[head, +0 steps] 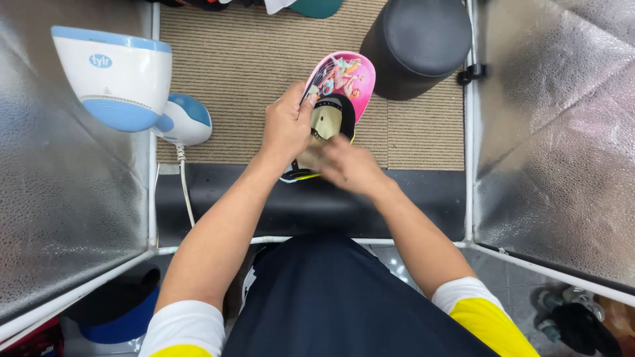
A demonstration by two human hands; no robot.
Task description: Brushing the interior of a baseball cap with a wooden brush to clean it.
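I see the left hand (286, 125) with its grip closed on a child's pink cartoon-print shoe (337, 99) held above the carpeted bench (231, 66), the blurred right hand (347, 165) working inside it, grip indistinct, work unfinished.

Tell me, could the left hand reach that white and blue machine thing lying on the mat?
Probably yes. The left hand is wrapped around the pink shoe, and the white and blue device lies on the striped mat just to its left with bare mat between them. It would need to loosen its grip on the shoe first.
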